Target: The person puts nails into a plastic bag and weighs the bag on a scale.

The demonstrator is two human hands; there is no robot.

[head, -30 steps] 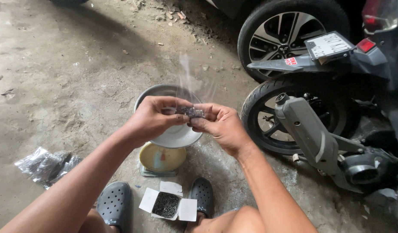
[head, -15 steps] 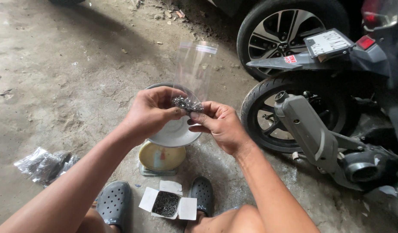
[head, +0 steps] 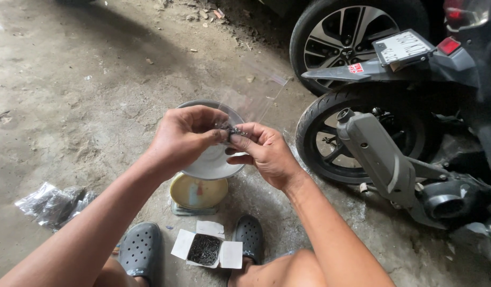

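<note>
Rough concrete floor (head: 70, 106) runs under everything. Pinched between both hands is a clear plastic bag (head: 253, 95) holding a clump of small dark screws (head: 233, 129): the left hand (head: 184, 139) and right hand (head: 264, 151) each keep a clenched grip on its lower end, while its empty top stands up above them. Directly beneath the grip sits a small kitchen scale (head: 198, 194) with a white pan (head: 213, 162). Nearer the feet lies an open carton of screws (head: 204, 250). Right of the grip stands a scooter's rear wheel (head: 330, 143). If the thin film slips or tears, screws could scatter past the pan onto the floor.
</note>
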